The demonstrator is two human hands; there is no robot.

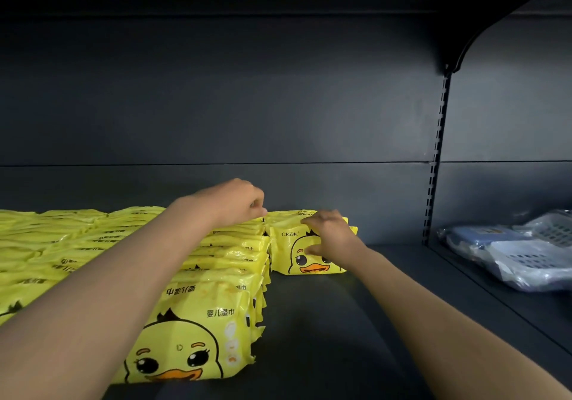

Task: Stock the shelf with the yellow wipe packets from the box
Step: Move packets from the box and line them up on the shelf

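Yellow wipe packets [198,331] (orange-billed duck print), dark grey shelf [340,322]

Packet rows [77,245]: left of the duck packet [286,245], cut by the edge, partly under the left forearm [123,276].
Duck packet: print half covered by the right hand [331,235].
Left hand [235,201]: fingertips hidden; grip unclear.
Wrapped baskets [526,254]: right of the duck packet, cut off.

Stacked in tight rows of yellow wipe packets [192,337] across the left of the dark shelf [325,322], standing on edge, one behind another, front to back. Glossy yellow, printed with a cartoon duck face, orange beak, black tuft and Chinese lettering. Just right of the rows, near the back: a single packet [284,251] upright, duck face forward, touching the neighbouring row, gripped from above by the right hand [328,234]. Second yellow edge just behind its top.
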